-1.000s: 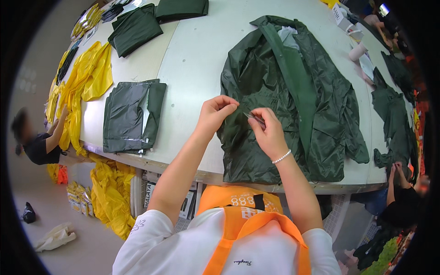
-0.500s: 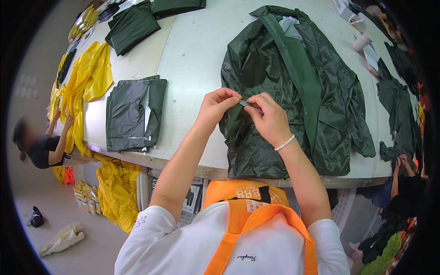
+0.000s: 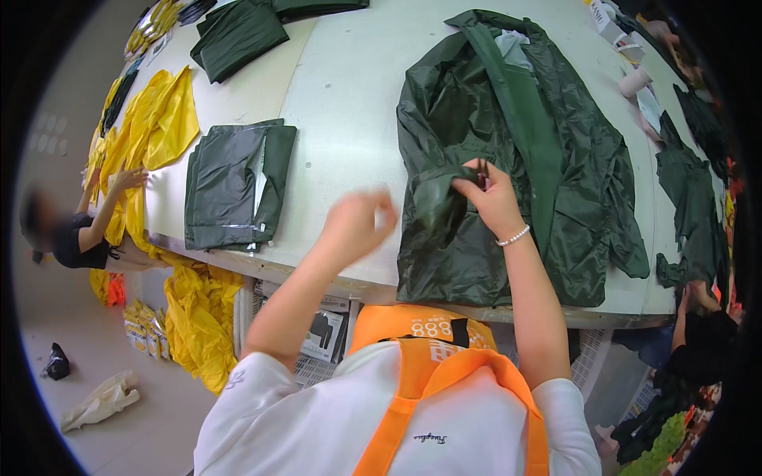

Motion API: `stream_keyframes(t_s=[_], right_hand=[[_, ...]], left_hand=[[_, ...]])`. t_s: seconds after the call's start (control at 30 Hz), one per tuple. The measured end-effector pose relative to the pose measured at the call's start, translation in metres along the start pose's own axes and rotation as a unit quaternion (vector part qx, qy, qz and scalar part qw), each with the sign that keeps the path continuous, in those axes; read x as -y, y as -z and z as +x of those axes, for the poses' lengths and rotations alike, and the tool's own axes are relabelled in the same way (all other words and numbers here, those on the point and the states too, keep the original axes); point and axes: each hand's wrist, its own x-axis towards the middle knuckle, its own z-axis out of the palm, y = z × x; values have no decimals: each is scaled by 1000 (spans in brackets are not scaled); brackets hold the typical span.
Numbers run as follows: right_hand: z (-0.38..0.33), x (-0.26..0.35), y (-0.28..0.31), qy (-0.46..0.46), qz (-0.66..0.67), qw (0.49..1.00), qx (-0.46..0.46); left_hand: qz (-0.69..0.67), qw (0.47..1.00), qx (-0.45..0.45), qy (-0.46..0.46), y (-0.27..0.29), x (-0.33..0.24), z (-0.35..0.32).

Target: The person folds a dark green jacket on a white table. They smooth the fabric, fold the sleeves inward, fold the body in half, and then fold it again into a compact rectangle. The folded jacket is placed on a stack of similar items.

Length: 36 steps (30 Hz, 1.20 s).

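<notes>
A dark green rain jacket (image 3: 583,238) lies spread on the table before me, its front partly parted over a lighter green strip. My right hand (image 3: 494,198), wearing a beaded bracelet, is closed on a raised part of the jacket's left-side sleeve (image 3: 439,197). Small dark shapes show at its fingertips, too unclear to name. Left of the jacket, my left hand (image 3: 361,226) hangs over the table edge, apart from the cloth. Motion smears its curled fingers, and whether they hold anything is unclear.
Folded dark green garments (image 3: 230,186) lie left on the pale table (image 3: 341,103), with more folded ones (image 3: 238,40) behind. Yellow garments (image 3: 159,119) drape the far-left edge, where a co-worker (image 3: 83,238) stands. A white roll (image 3: 635,82) lies at the right.
My hands, close together before, are now apart. The left has swung left and down off the jacket; the right has shifted right, lifting the sleeve. The co-worker's arm has moved right.
</notes>
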Motion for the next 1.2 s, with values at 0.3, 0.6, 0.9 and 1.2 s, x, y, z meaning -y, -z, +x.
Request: stream_keyframes(t_s=[0.3, 0.6, 0.9, 1.2], right_hand=[[15, 19, 6, 385, -335, 836, -202], [-3, 31, -12, 117, -199, 953, -196], [-31, 9, -3, 118, -224, 934, -251], [-75, 39, -26, -92, 57, 993, -50]], left_hand=[[-281, 955, -47, -77, -21, 2, 19], [-256, 944, -204, 47, -21, -44, 70], [-517, 844, -85, 112, -44, -70, 33], [-167, 933, -302, 99, -39, -22, 70]])
